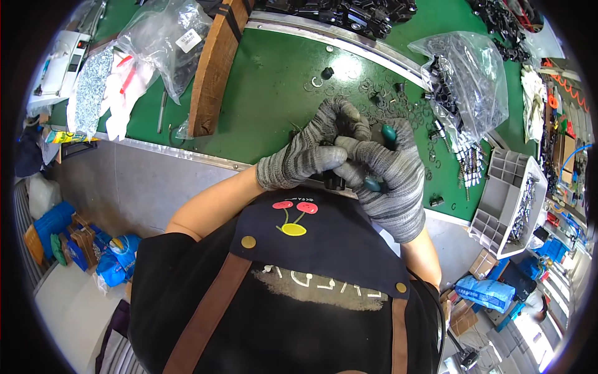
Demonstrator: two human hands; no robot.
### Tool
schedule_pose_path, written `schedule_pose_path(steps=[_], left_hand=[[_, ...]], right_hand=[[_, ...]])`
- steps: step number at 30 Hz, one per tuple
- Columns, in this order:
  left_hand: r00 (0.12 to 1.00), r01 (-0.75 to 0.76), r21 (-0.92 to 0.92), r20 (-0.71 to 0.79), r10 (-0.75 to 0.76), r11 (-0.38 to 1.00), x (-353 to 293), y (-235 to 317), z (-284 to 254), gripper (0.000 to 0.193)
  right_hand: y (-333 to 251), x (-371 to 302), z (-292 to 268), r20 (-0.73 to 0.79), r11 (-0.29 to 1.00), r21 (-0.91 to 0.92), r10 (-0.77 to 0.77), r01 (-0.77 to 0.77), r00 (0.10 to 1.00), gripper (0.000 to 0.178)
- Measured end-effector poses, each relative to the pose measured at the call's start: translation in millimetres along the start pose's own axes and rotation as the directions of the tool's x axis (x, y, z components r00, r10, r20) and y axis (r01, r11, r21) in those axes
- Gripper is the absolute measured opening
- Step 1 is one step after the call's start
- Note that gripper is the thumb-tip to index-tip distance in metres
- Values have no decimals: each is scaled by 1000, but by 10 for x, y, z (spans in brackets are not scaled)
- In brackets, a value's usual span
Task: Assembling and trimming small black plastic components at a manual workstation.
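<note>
My two grey-gloved hands meet in front of my chest, over the near edge of the green table. My right hand (397, 184) is closed around pliers with dark green handles (389, 133); the jaws are hidden among my fingers. My left hand (306, 149) is curled shut, thumb and fingertips against the right hand's fingers. A small black part (334, 182) shows just below the left thumb, apparently in the left hand's grip; most of it is covered. Beyond the hands, many small open metal rings (418, 113) and a few black caps (327, 73) are scattered on the table.
A wooden bar (213, 75) lies at the left, beside a clear plastic bag (163, 37). To the right are an open bag of black parts (470, 81), several spring-and-shaft pieces (470, 163) and a grey compartment bin (493, 202). Black assemblies (349, 15) crowd the far side.
</note>
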State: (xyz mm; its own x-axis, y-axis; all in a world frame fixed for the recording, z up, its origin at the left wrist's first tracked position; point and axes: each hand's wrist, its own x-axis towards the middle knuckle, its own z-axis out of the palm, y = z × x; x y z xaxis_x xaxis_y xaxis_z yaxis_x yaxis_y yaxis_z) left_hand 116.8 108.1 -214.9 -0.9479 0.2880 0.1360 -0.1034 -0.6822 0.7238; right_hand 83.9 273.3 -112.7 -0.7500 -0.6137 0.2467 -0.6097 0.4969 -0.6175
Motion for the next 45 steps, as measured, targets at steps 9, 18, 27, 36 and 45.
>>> schedule_pose_path(steps=[9, 18, 27, 36, 45], left_hand=[[996, -38, -39, 85, 41, 999, 12, -94, -24, 50], [997, 42, 56, 63, -45, 998, -11, -49, 7, 57], [984, -64, 207, 173, 27, 976, -49, -175, -64, 61], [996, -84, 323, 65, 66, 943, 0, -7, 122, 49], [930, -331, -451, -303, 207, 829, 1661, 1547, -346, 33]], right_hand=[[-184, 12, 81, -486, 740, 597, 27, 310, 873, 78], [-77, -72, 300, -520, 733, 581, -1, 354, 854, 75], [52, -188, -7, -506, 663, 697, 185, 273, 843, 45], [327, -240, 301, 177, 547, 723, 443, -421, 879, 39], [748, -221, -132, -80, 486, 836, 567, -254, 820, 50]])
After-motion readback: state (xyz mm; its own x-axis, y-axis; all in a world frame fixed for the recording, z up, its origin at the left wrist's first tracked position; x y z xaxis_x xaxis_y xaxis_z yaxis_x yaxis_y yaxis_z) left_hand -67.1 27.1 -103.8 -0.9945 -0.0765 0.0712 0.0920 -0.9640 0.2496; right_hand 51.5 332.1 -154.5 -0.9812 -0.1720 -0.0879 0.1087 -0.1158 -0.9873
